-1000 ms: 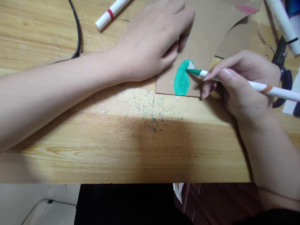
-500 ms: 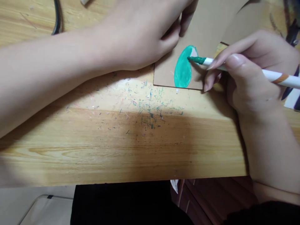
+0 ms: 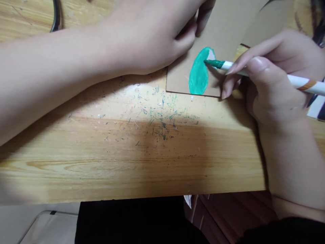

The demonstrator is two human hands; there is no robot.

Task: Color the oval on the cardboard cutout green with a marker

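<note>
My right hand (image 3: pixel 274 74) holds a white marker (image 3: pixel 299 81) with a brown band and a green tip. The tip rests on a green oval (image 3: pixel 198 76) near the lower edge of a brown cardboard piece (image 3: pixel 177 79). A small pale patch shows at the oval's upper right. My left hand (image 3: pixel 162 34) lies over the cardboard's left part, its visible fingers curled. The fingertips are partly cut off at the top, and whether they grip anything is hidden.
Green and dark specks mark the wooden table (image 3: pixel 114 169) below the cardboard. A black curved object (image 3: pixel 56 15) lies at the upper left. Dark items sit at the right edge. A chair frame (image 3: pixel 38 217) stands below the table's left side.
The view has shifted slightly. The marker tip has barely moved on the oval, and both hands keep nearly the same pose.
</note>
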